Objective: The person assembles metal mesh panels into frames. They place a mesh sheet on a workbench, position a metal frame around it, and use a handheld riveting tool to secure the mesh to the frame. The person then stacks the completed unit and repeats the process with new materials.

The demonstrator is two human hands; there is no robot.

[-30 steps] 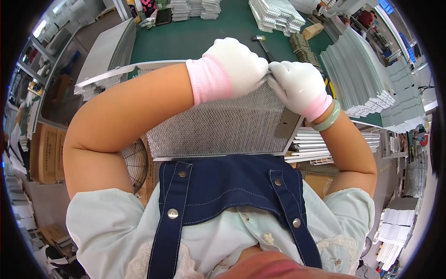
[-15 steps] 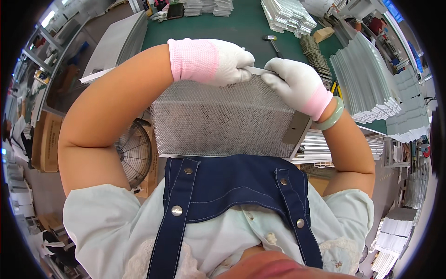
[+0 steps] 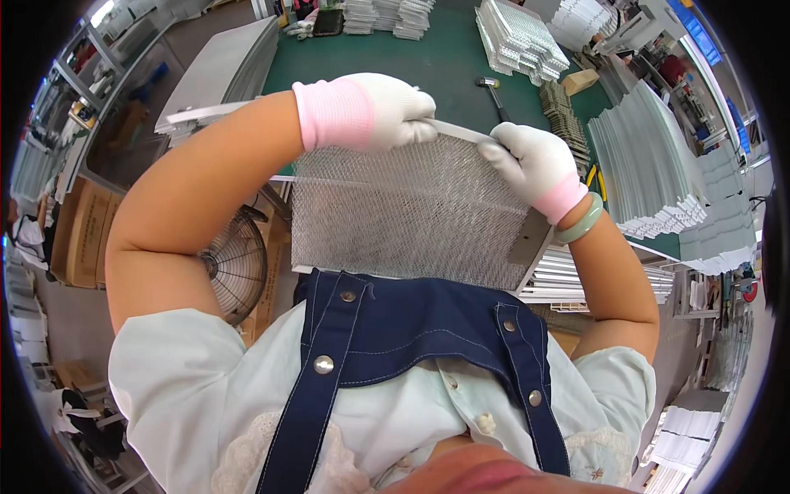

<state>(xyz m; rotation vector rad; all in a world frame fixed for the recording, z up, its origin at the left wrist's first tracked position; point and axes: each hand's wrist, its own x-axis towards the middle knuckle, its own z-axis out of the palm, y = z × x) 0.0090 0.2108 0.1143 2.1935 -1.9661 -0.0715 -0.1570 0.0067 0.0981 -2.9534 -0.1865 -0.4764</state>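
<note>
White-gloved left hand (image 3: pixel 397 114) and right hand (image 3: pixel 531 165), each pinching a pale strip (image 3: pixel 459 132) between them, silver mesh panel (image 3: pixel 403 218) on its near side

Green tabletop (image 3: pixel 448 62) carries a black-handled hammer (image 3: pixel 497 100), wooden block (image 3: pixel 580 81) and stacked silver sheets (image 3: pixel 520 37). Pale panel stack (image 3: pixel 646 165) right, yellow-handled pliers (image 3: pixel 601 185) just beside it.

Left hand (image 3: pixel 392 113), right hand (image 3: pixel 531 165), seemingly curled

One wide fisheye view looks down from the head, near the green bench (image 3: pixel 453 53).
</note>
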